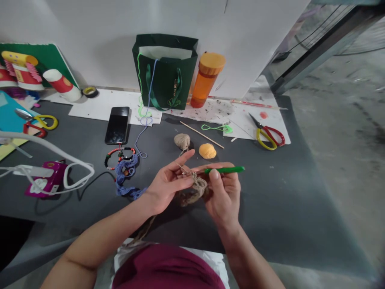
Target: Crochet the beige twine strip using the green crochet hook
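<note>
In my right hand [224,192] is a crochet hook [227,170] with a green handle, its metal shaft pointing left. My left hand [168,182] pinches a small beige crochet piece [197,189] between thumb and fingers, its index finger stretched up with yarn over it. The hook's tip meets the piece's top edge beside my left fingertips. A strand runs up to a beige yarn ball [182,141] just beyond my left hand. Close by sits a yellow-orange ball [207,151]. A blue crocheted strip [124,182] lies left of my left wrist.
Behind stand a dark green paper bag [165,76] and an orange bottle [206,82]. A black phone [117,125], a beaded bracelet [110,158] and a purple power block [45,180] with white cables lie left. Scissors [269,134] and a thin stick [202,134] are at right and centre.
</note>
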`<action>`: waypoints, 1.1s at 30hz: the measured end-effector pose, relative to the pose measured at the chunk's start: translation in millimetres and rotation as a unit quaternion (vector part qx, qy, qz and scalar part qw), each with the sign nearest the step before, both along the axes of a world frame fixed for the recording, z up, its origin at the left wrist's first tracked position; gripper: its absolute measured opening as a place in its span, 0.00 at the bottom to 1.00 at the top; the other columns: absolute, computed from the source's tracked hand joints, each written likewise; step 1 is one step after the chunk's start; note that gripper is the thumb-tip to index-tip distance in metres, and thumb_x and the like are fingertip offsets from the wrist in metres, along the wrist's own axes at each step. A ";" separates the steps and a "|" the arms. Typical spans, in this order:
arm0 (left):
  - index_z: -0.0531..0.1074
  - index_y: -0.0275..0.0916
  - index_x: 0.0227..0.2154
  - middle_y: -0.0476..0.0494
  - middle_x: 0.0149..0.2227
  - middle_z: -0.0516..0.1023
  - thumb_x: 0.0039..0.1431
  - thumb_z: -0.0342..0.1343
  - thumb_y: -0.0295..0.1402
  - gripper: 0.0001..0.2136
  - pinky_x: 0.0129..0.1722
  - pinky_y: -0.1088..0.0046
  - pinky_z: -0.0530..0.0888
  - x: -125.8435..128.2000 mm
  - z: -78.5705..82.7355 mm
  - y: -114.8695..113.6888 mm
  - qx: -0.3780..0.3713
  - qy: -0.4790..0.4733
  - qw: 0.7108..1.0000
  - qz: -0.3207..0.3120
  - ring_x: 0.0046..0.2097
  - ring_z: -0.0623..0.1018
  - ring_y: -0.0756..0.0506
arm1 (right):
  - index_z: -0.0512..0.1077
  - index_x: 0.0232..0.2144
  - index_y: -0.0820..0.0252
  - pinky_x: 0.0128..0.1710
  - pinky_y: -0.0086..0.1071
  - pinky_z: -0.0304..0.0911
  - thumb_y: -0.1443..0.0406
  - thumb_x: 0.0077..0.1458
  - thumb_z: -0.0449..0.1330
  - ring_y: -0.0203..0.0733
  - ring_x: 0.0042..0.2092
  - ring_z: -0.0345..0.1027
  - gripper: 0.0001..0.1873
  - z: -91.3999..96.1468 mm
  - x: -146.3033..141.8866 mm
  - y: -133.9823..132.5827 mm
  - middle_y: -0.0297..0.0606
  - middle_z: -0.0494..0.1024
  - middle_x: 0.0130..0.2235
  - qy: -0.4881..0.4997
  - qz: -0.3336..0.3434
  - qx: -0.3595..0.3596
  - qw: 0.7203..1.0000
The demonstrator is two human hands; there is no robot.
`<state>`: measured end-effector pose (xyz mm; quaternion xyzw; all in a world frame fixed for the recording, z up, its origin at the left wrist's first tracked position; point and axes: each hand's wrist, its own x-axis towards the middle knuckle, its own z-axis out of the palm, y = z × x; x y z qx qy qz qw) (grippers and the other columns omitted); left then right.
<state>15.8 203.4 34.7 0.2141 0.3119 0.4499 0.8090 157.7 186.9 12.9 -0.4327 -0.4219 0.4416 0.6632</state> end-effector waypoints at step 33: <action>0.78 0.45 0.55 0.56 0.27 0.77 0.45 0.73 0.25 0.30 0.40 0.76 0.71 0.4 4.1 -1.1 -0.048 -0.021 0.998 0.030 0.31 0.74 0.54 | 0.72 0.44 0.53 0.31 0.34 0.75 0.62 0.68 0.56 0.40 0.33 0.78 0.06 -9.1 5.3 -4.1 0.36 0.79 0.36 -0.177 -0.151 0.070 0.970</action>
